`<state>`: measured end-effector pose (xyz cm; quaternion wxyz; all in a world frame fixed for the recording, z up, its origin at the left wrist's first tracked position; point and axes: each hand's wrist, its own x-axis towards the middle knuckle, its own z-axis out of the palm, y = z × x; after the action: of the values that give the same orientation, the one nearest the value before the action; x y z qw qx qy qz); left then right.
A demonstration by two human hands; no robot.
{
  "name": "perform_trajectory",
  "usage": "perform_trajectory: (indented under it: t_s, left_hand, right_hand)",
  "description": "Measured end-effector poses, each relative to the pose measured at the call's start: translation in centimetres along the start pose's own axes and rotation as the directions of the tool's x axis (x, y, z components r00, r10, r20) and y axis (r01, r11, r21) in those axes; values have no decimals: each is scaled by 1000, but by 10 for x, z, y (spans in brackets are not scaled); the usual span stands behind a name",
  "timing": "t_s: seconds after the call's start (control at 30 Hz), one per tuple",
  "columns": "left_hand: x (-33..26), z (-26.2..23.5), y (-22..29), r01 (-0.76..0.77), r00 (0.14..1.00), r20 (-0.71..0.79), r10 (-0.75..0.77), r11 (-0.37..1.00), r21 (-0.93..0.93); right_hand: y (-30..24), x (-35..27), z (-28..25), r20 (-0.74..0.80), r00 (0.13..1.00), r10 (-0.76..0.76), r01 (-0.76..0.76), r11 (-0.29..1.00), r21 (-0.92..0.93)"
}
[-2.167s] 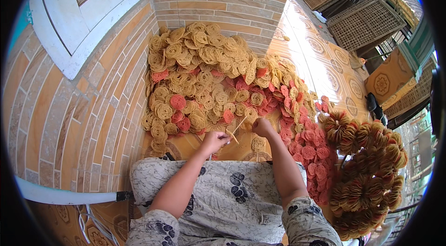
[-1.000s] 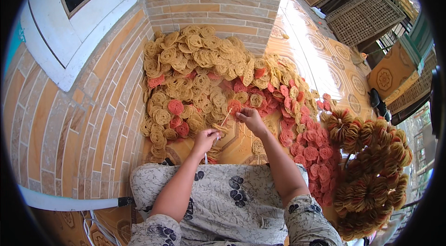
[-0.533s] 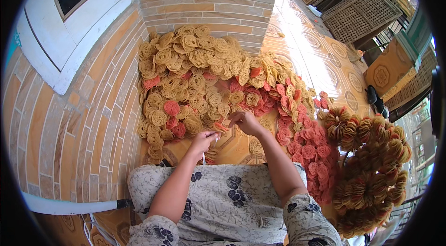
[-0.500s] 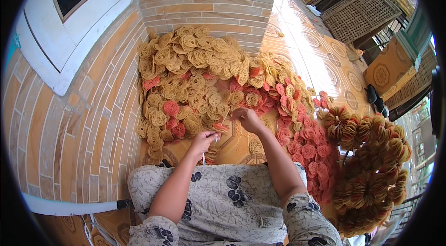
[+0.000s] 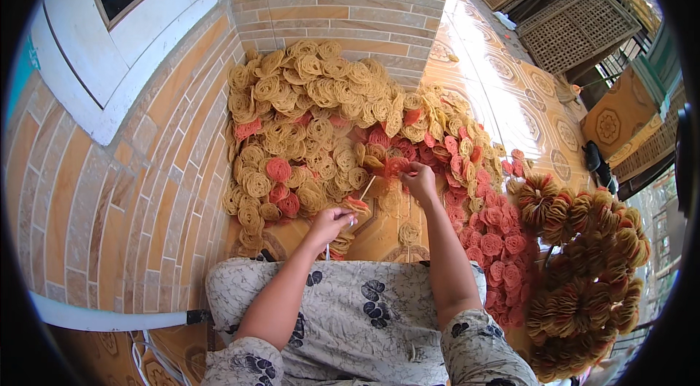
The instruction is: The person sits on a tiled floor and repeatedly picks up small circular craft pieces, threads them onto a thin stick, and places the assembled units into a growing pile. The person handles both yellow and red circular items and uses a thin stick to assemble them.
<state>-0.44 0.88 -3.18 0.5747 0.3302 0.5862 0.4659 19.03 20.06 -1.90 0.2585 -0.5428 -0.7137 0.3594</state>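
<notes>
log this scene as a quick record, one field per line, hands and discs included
left hand: holds thin pale stick, discs at its lower end
right hand: pinches red lacy disc
tan lacy discs: heaped against brick-patterned wall
loose red discs: mostly right of the right forearm
strung discs: bunched at far right

There are two hands (image 5: pixel 334 225), one stick (image 5: pixel 367 188), one door (image 5: pixel 86 51) and dozens of discs (image 5: pixel 278 168).

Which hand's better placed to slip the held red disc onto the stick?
Probably the right hand: it holds the red disc near the upper end of the stick, while the left hand is at its lower end.
</notes>
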Motion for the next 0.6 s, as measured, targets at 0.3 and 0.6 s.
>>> perform_trajectory:
  t_s: [0.3,0.6]
  left_hand:
    - [-6,4,11,-41,999,5,41,995,92]
    - [-4,2,6,-96,995,-24,98,993,71]
  right_hand:
    - [-52,-31,-20,356,934,-21,-87,955,284]
    - [-54,-34,-9,342,922,-182,132,977,165]
